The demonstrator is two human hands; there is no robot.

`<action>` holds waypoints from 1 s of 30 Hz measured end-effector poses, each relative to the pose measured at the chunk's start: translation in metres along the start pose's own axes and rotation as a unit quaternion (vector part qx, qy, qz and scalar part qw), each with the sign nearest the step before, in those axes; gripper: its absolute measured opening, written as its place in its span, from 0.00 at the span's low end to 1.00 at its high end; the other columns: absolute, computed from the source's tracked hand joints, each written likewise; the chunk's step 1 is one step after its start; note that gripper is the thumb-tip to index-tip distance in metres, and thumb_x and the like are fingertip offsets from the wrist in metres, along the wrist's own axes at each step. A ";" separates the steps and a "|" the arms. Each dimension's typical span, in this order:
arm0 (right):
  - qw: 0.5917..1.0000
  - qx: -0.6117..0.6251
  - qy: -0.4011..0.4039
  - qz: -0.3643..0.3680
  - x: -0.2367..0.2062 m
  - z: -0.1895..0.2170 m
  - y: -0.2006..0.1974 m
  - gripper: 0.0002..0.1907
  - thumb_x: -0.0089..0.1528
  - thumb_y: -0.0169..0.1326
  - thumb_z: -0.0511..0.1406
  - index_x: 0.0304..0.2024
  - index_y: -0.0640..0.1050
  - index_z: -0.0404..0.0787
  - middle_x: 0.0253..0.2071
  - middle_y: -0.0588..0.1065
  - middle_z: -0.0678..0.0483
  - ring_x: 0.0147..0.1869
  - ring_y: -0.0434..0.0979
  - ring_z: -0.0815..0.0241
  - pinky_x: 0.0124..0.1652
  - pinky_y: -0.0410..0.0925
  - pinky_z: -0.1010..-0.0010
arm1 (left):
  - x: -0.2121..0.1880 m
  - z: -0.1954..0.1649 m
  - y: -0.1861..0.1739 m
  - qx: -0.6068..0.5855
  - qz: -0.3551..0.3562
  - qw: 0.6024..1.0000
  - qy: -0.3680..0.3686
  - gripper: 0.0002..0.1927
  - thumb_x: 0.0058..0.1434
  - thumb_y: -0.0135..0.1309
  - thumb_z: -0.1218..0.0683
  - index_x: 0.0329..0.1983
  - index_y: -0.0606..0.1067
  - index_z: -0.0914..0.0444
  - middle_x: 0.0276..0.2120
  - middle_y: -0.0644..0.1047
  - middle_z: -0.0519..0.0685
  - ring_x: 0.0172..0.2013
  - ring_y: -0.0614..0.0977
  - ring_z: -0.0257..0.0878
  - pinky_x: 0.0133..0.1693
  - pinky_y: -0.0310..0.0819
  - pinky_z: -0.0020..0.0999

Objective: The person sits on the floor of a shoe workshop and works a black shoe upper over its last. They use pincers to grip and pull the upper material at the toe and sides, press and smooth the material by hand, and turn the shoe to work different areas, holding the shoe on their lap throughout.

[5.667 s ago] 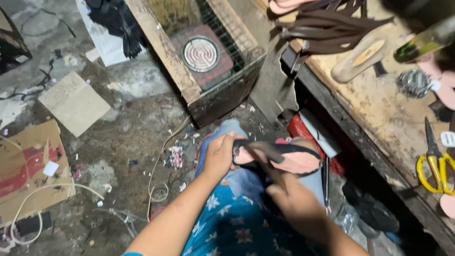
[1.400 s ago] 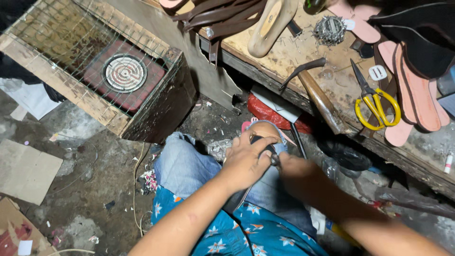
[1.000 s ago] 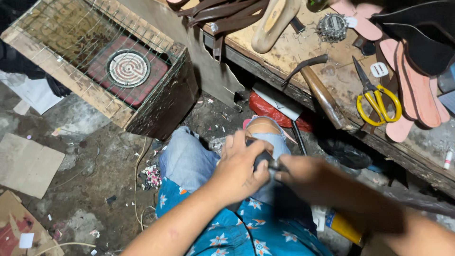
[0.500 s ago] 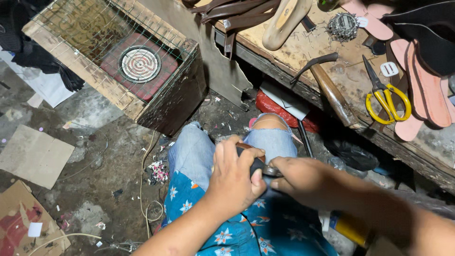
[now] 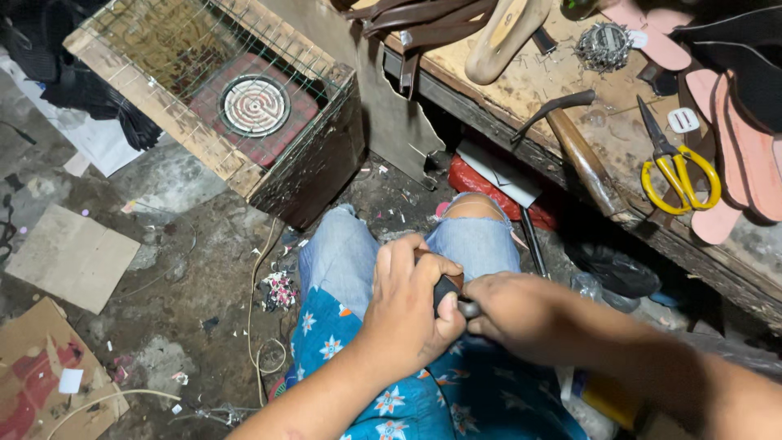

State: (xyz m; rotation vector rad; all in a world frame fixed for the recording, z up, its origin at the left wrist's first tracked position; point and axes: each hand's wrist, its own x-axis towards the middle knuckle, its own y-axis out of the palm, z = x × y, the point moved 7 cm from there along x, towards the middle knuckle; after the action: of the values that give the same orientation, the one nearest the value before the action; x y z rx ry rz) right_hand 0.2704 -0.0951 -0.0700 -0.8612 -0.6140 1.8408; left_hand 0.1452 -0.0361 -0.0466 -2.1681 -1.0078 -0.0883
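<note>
Left hand [image 5: 407, 314] is curling closed around a small dark object [image 5: 446, 287], which is lying over the lap just below the knee [image 5: 476, 228] in torn pale jeans; most of the object is hidden under the fingers, so its kind cannot be told. Right hand [image 5: 509, 314] is closing on the same object from the other side, its fingertips pinching a short grey metal part [image 5: 468, 310] that is sticking out beside the left thumb; the two hands are touching. A blue flowered garment [image 5: 407, 399] is covering the lap below the knee. A wooden crate [image 5: 204, 106] covered in wire mesh is standing on the floor up and to the left of the knee, with a round coil heater [image 5: 254, 104] sitting inside it. The bench [image 5: 570, 90] is running up and to the right of the knee, and a hammer with a wooden handle [image 5: 582, 159] is lying on it nearest the knee. Yellow-handled scissors [image 5: 676, 171] are lying further right of the knee, beside pink sole cut-outs [image 5: 745, 155]. A wooden shoe last [image 5: 505, 37] and dark straps [image 5: 415, 16] are resting at the bench's far end, above the knee. A red packet [image 5: 489, 183] is lying under the bench edge, just above the knee. Cardboard pieces [image 5: 69, 257] are lying on the floor well to the left of the knee.
</note>
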 end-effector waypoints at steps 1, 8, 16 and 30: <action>0.997 0.001 0.050 0.057 -0.001 -0.008 0.000 0.13 0.57 0.57 0.40 0.41 0.74 0.41 0.37 0.77 0.45 0.44 0.78 0.40 0.43 0.69 0.52 | -0.002 -0.002 0.001 0.008 -0.006 1.000 0.006 0.19 0.51 0.55 0.56 0.48 0.73 0.62 0.51 0.67 0.63 0.53 0.68 0.60 0.59 0.64 0.54; 0.994 -0.045 0.042 0.093 0.004 0.004 -0.008 0.16 0.58 0.58 0.42 0.44 0.74 0.41 0.38 0.79 0.44 0.48 0.77 0.38 0.45 0.68 0.50 | -0.007 -0.001 0.000 -0.006 -0.004 0.999 0.040 0.22 0.54 0.57 0.55 0.52 0.72 0.63 0.53 0.66 0.65 0.54 0.68 0.62 0.60 0.64 0.55; 0.986 -0.075 0.113 0.094 -0.002 0.006 -0.022 0.11 0.61 0.50 0.40 0.42 0.73 0.42 0.36 0.78 0.43 0.45 0.79 0.39 0.43 0.71 0.52 | -0.008 0.001 -0.006 -0.011 -0.001 0.999 0.049 0.22 0.53 0.58 0.57 0.52 0.73 0.62 0.53 0.66 0.65 0.55 0.68 0.63 0.60 0.64 0.53; 0.975 -0.118 0.185 0.029 -0.028 -0.049 0.063 0.17 0.58 0.56 0.43 0.47 0.73 0.46 0.44 0.73 0.50 0.52 0.74 0.47 0.50 0.68 0.56 | -0.008 0.024 -0.017 0.014 -0.046 0.999 -0.017 0.31 0.46 0.66 0.54 0.56 0.72 0.59 0.57 0.66 0.64 0.57 0.69 0.64 0.58 0.66 0.52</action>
State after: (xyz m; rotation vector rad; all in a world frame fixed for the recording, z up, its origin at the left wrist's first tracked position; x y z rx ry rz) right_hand 0.2807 -0.1439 -0.1382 -1.3561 -0.5792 1.6185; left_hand 0.1220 -0.0187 -0.0565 -2.1052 -1.1220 -0.0803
